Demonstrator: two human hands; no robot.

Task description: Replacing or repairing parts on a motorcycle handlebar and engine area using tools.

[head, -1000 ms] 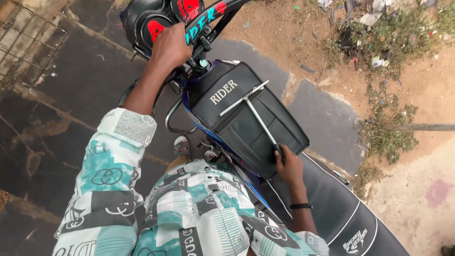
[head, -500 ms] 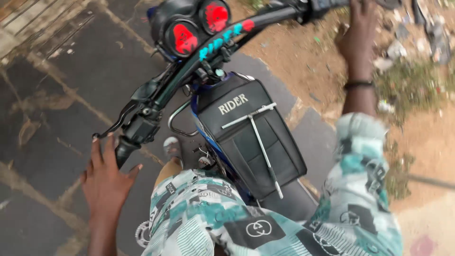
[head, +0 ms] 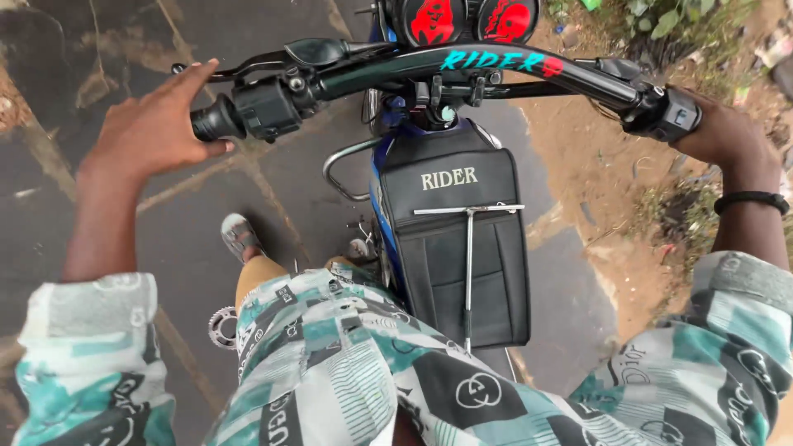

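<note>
While a T-wrench lies on the tank cover, left hand hovers released, right hand clenches the handlebar.

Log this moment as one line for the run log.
left hand: open at left grip | right hand: closed on right grip | T-wrench: lying on tank cover

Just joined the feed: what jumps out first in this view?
A black motorcycle handlebar runs across the top, the left hand open beside its black left grip and the right hand closed over the right end. Below it, a long silver T-handle wrench lies on the black padded tank cover, mid-frame. Two round gauges with red faces sit at the top edge.
</note>
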